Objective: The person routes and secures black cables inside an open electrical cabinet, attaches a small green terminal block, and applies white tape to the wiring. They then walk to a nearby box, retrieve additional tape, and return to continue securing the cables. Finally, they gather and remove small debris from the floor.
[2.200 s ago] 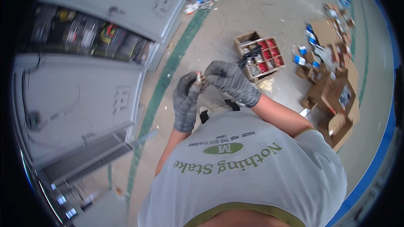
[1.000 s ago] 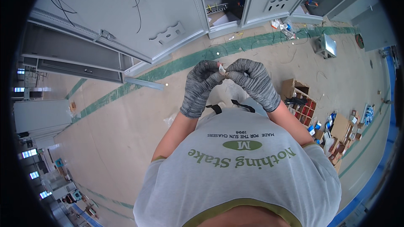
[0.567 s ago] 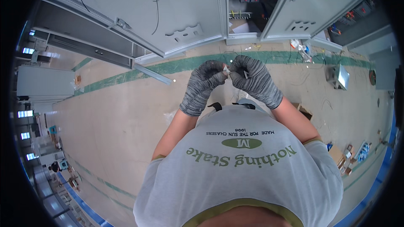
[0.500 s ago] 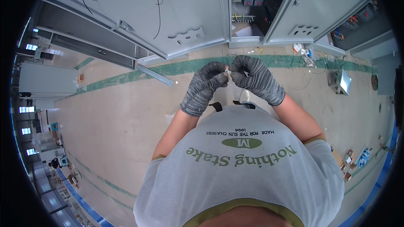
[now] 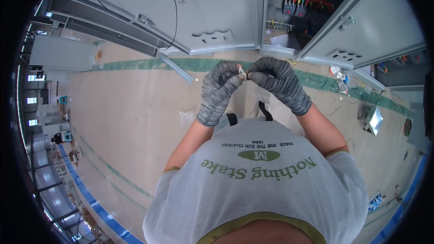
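My left hand (image 5: 219, 91), in a grey knit glove with bare fingertips, pinches a small white piece (image 5: 242, 72) that looks like a bit of plastic or paper. On the other side of it, my right hand (image 5: 281, 83) in a matching glove has its fingertips closed at the piece's edge. Something tiny and dark shows at those right fingertips, too small to name. Both hands are held up in front of my body, above the floor, with their tips nearly touching.
Ahead stands a grey electrical cabinet, its door (image 5: 343, 27) swung out and breakers (image 5: 294, 9) inside. Black wires (image 5: 175, 16) lie across a grey panel at the upper left. A metal strip (image 5: 176, 68) juts out over the floor. At right are a shiny metal box (image 5: 371, 119) and plastic litter (image 5: 342, 83).
The view has shifted, so the cabinet sits further right. The white piece now stands out more from my left fingertips, and my right hand has turned slightly.
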A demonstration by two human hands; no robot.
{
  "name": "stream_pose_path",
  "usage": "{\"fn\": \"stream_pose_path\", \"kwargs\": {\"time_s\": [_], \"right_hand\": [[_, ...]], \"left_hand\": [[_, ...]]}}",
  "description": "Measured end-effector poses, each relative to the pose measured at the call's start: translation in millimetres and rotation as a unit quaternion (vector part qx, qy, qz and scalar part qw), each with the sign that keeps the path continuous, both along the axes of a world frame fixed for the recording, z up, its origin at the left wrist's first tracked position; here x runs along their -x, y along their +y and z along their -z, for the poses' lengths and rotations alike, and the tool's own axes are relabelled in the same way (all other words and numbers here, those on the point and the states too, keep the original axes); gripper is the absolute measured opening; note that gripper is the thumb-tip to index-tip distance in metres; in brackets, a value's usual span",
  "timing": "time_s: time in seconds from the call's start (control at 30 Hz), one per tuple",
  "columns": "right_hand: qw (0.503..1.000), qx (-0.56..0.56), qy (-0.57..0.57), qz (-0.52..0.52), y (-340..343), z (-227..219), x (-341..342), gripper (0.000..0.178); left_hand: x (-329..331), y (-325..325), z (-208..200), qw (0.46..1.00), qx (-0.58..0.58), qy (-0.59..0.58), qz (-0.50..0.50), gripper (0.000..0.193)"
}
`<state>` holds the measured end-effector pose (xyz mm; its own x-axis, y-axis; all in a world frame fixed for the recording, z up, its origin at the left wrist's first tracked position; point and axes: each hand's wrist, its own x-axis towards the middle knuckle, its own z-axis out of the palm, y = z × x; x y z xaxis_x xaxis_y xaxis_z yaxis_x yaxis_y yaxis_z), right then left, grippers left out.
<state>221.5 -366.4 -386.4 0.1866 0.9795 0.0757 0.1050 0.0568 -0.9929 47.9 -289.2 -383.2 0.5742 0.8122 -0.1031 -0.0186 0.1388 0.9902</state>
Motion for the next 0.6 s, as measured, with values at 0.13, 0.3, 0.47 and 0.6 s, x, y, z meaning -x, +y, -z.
{"fn": "stream_pose_path", "kwargs": {"time_s": [0.13,0.3,0.47,0.6], "right_hand": [[0.998,-0.007,-0.045,-0.04,17.0,-2.9,-7.6,0.016],[0.992,-0.014,-0.112,-0.048,40.4,-3.5,-4.4,0.012],[0.974,0.09,0.196,-0.067,70.1,-6.0,19.8,0.011],[0.979,0.022,0.203,-0.005,105.5,-2.3,56.2,0.009]], "left_hand": [[-1.7,10.9,-1.8,0.999,-0.047,0.013,0.001,0.021],[4.1,38.5,3.1,0.992,-0.118,0.031,0.038,0.023],[21.2,78.5,7.5,0.984,-0.104,-0.106,0.101,0.023],[38.0,117.1,2.0,0.976,-0.049,-0.179,0.112,0.025]]}}
